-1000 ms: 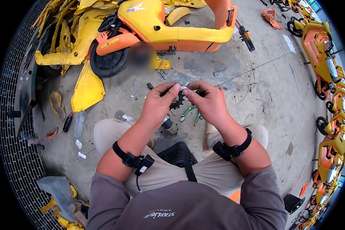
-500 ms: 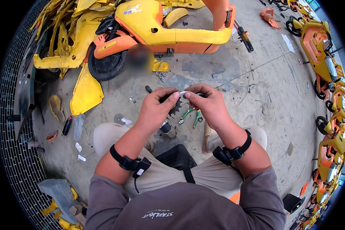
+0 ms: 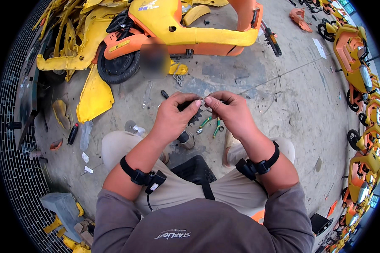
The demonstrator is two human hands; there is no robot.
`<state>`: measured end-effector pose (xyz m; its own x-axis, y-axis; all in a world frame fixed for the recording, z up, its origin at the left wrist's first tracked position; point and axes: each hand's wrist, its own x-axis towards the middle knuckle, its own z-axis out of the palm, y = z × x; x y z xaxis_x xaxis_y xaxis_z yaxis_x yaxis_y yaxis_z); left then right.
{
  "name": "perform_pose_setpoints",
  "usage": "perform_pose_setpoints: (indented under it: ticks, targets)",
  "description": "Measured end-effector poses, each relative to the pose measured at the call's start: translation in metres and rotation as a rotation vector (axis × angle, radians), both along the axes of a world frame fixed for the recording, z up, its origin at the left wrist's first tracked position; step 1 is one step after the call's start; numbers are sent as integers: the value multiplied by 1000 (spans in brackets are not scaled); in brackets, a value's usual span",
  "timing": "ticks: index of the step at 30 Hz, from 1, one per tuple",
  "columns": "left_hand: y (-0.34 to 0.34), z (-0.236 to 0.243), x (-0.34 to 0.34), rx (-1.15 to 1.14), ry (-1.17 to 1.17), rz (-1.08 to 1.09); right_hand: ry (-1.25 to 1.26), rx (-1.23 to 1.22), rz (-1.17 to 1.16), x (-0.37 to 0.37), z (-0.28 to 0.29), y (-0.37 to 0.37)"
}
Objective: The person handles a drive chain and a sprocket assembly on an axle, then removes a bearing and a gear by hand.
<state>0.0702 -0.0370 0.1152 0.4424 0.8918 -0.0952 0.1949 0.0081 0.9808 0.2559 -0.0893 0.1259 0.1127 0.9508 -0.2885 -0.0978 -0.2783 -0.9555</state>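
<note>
Nearer to the body than the black toothed metal sprocket [image 3: 194, 117], white lettering [image 3: 173, 235] shows on the dark grey cloth shirt [image 3: 228, 227], and well to its left lies a dark bottle [image 3: 73, 134], whose content I cannot see. The left bare hand [image 3: 176, 111] and right bare hand [image 3: 229, 110], thumbs inward, pinch a small whitish piece [image 3: 203, 100] above the sprocket.
</note>
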Motion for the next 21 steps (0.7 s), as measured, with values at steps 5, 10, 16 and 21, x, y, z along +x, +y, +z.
perform_pose_setpoints:
  ticks: [5, 10, 16, 21]
  targets:
    - [0, 0, -1, -18, 29, -22, -14, -16, 2, 1, 2, -1]
    - [0, -2, -2, -57, 6, -14, -14, -1, 25, 2, -3, -1]
    - [2, 2, -3, -46, 53, -50, -42, 25, 30, 2, -4, -2]
    - [2, 1, -3, -117, 46, -80, -97, 55, 50, 1, -5, -3]
